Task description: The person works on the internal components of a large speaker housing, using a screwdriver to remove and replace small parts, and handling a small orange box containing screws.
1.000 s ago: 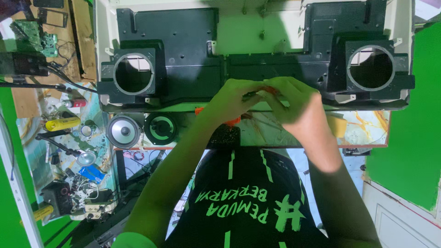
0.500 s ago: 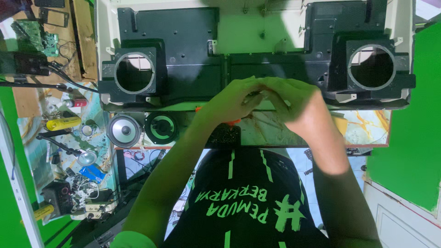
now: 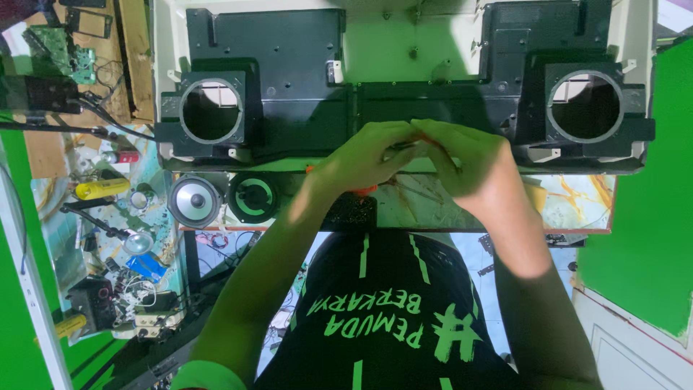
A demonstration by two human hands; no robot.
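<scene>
A black plastic speaker housing (image 3: 289, 94) with two round openings lies across the bench inside a cream casing. My left hand (image 3: 361, 155) and my right hand (image 3: 465, 162) meet at the housing's front edge in the middle, fingertips pinched together on something small and thin. What they pinch is hidden by the fingers. An orange-handled tool (image 3: 364, 190) lies under my left wrist, mostly covered.
Two loose round speakers (image 3: 195, 202) (image 3: 254, 196) lie at the bench's front left. A cluttered side table on the left holds a yellow tool (image 3: 101, 189), a circuit board (image 3: 58, 47), cables and small parts. Green walls stand on the right and left.
Both hands have stayed at the middle of the housing's front edge; the fingers have drawn a little closer together. Nothing else has moved.
</scene>
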